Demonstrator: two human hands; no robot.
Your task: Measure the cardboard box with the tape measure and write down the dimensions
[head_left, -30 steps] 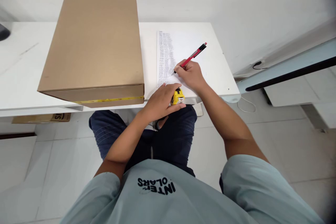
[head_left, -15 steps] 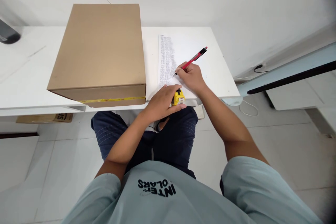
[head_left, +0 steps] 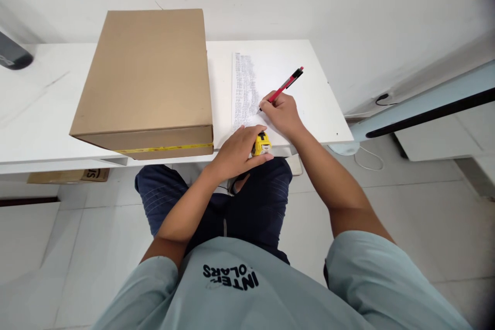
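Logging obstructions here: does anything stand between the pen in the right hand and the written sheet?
Nothing visible does: the red pen has its tip at the written sheet. The left hand holds the tape measure clear of that tip.

Readable text: shirt (head_left: 240, 296) only, partly.
Upside down: "INTE", next letter unclear, then "OLARS". Paper (head_left: 244, 85) handwriting and yellow tape (head_left: 166, 148) print on big box (head_left: 143, 72) too small to read; low carton (head_left: 69, 176) has dark letters, word unclear.
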